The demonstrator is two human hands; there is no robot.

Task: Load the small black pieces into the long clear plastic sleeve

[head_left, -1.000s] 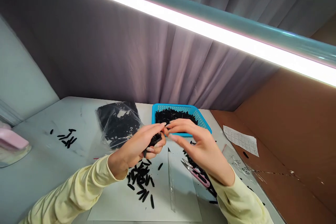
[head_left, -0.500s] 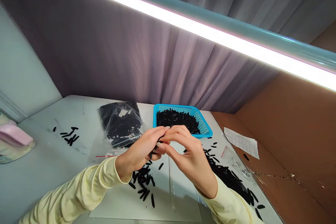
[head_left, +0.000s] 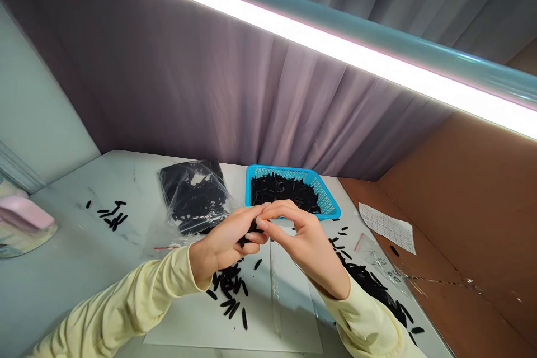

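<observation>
My left hand (head_left: 235, 238) is closed around several small black elongated pieces (head_left: 253, 227), whose ends poke out between thumb and fingers. Against them, my right hand (head_left: 300, 229) pinches with thumb and forefinger at the left fingertips; what exactly it grips is hidden. Both hands meet just in front of a blue plastic basket (head_left: 331, 201) heaped with the same black pieces. Below my left hand, a loose cluster of black pieces (head_left: 230, 285) lies on a white sheet (head_left: 193, 330). A longer pile (head_left: 373, 285) stretches along the right, partly behind my right forearm.
Left of the basket lies a clear zip bag (head_left: 193, 196) full of black pieces. A pink-handled object (head_left: 27, 212) stands at the far left. A printed paper (head_left: 386, 227) and a clear plastic bag (head_left: 384, 265) lie right. A bright tube lamp (head_left: 319, 36) hangs across above.
My right hand's fingers have drawn closer together at the left fingertips, and the left fingers have shifted slightly around the black pieces. The basket and piles stay as they were.
</observation>
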